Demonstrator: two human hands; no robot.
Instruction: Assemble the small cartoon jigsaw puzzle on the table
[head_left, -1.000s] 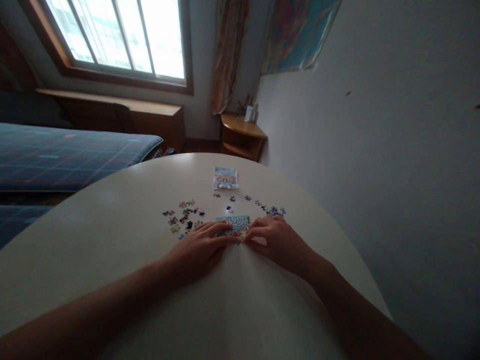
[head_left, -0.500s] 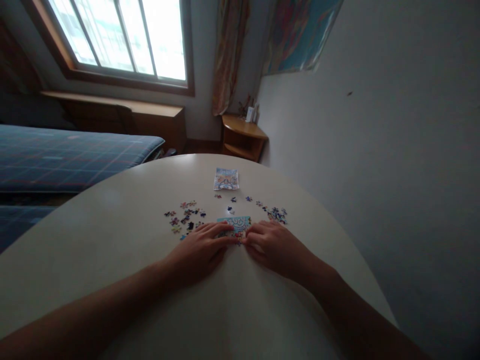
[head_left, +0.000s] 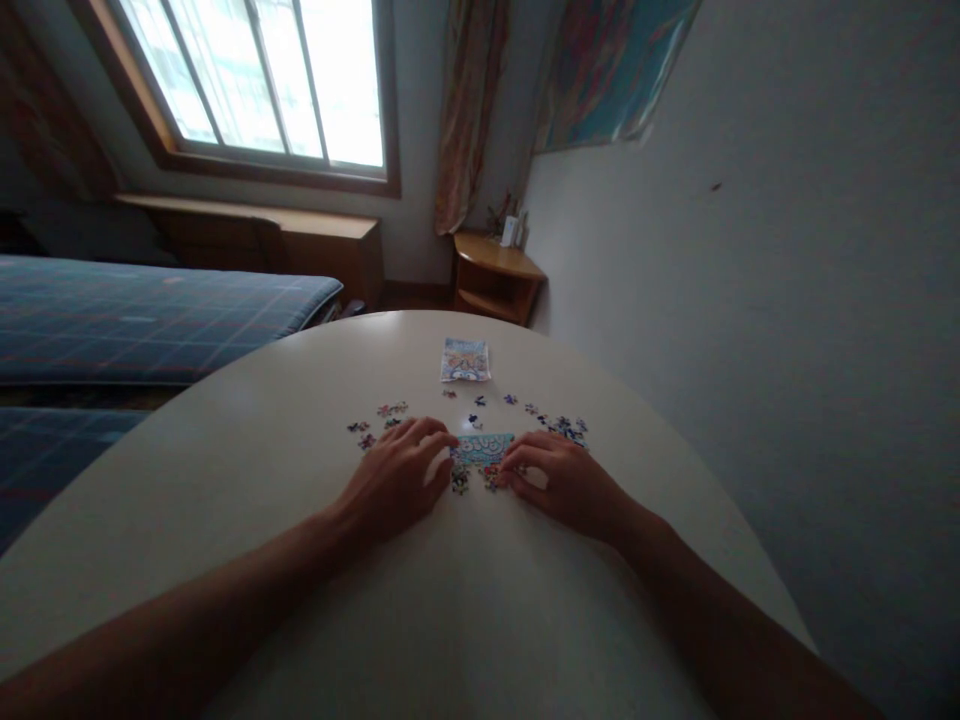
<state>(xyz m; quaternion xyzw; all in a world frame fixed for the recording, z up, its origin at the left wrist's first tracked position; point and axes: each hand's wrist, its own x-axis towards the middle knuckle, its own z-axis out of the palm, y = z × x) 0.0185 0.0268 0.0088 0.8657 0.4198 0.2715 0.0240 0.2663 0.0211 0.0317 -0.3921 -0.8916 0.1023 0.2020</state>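
Observation:
A partly joined jigsaw puzzle [head_left: 484, 449] with a light blue upper part lies flat between my two hands. My left hand [head_left: 397, 475] rests at its left side, thumb and forefinger apart and nothing visible between them. On the right, my right hand [head_left: 559, 478] bends its fingers at the puzzle's lower right, thumb and forefinger tips close together on a colourful puzzle piece [head_left: 492, 478]. Another dark patterned cluster of pieces [head_left: 460, 480] lies along the lower left edge, by my left thumb. My left hand hides some loose pieces behind it.
Loose puzzle pieces [head_left: 566, 428] are heaped beyond my right hand, and several more pieces [head_left: 365, 440] lie beyond my left. A printed picture packet [head_left: 465, 361] lies farther back on the round white table [head_left: 315, 385]. A plaid mattress [head_left: 165, 310] stands at the left, a wall at the right.
My left hand has drawn back to the left, uncovering the puzzle's left part and lower edge. My right hand stays at the lower right. The view has shifted slightly.

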